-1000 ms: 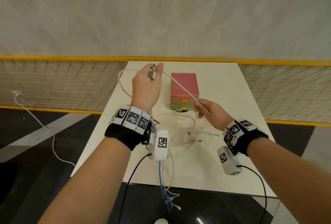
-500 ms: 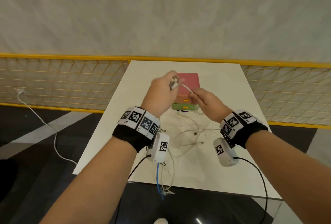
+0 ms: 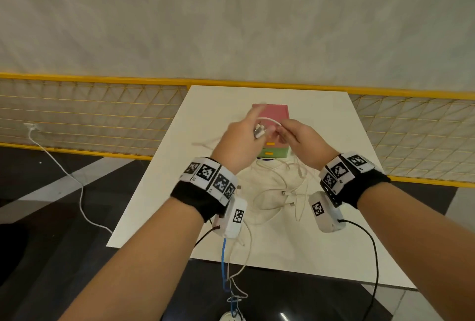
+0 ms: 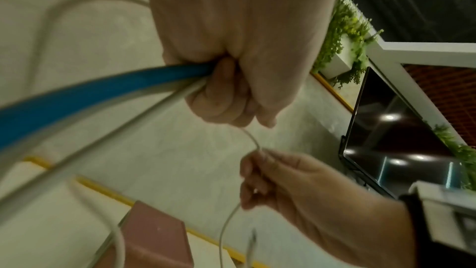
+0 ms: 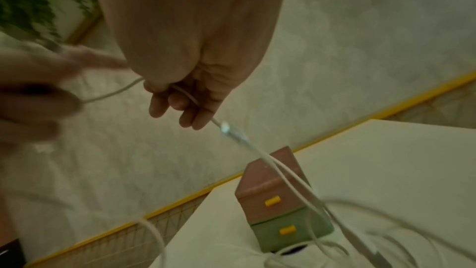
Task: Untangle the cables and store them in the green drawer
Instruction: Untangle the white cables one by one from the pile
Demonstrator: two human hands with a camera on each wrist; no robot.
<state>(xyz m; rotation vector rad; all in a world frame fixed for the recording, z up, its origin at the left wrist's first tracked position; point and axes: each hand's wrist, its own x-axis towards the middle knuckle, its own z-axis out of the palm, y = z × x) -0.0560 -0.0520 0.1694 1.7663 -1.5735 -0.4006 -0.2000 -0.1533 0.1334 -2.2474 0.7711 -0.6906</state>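
Observation:
Both hands are raised close together over the drawer unit. My left hand (image 3: 253, 131) grips a metal plug (image 3: 259, 131), and the left wrist view shows a blue cable (image 4: 103, 93) and white cables running into its fist (image 4: 226, 93). My right hand (image 3: 286, 131) pinches the thin white cable (image 3: 270, 119) that arcs between the hands; in the right wrist view its fingers (image 5: 180, 101) curl round that cable (image 5: 192, 98). The unit has a pink top (image 3: 276, 112) and a shut green drawer (image 3: 275, 152) (image 5: 288, 231). A tangle of white cables (image 3: 280, 189) lies on the table.
The white table (image 3: 205, 104) ends near my wrists. Blue and white cable ends (image 3: 232, 284) hang over its front edge. A yellow mesh fence (image 3: 90, 115) runs behind it, and a white cord (image 3: 79, 192) trails across the dark floor at the left.
My left hand has come down and to the right, and my right hand has risen to meet it. The stretch of cable between them has shrunk to a short arc.

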